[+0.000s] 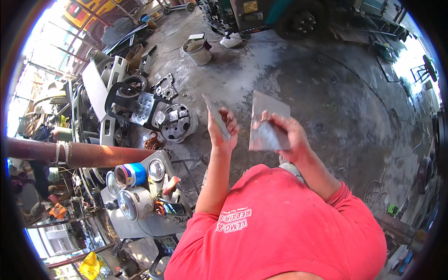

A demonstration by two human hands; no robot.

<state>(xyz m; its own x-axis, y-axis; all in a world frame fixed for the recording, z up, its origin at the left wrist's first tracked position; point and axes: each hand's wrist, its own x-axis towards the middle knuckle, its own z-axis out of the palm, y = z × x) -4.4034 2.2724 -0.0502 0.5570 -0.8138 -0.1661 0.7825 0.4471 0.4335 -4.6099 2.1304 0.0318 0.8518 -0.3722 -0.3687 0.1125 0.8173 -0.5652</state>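
Observation:
Both my hands are raised in front of my red shirt, each closed on a flat grey piece. In my left hand [225,127] is a thin grey sheet [215,114], tilted so that it shows nearly edge-on. The fingers lie along its right side. My right hand [294,135] grips a larger, squarish grey sheet [272,106] by its right side, thumb and fingers over the face turned to me. A paler, shiny patch shows on its lower part. The two sheets are apart. Their material is hard to tell.
On the left, a grey table [123,221] holds cans, including a blue-labelled can [130,175]. Beyond it are a wheel cover [178,126] bearing small blocks, a black chair [140,109] and car parts. A bucket [198,50] stands ahead, near a vehicle's wheel [302,21].

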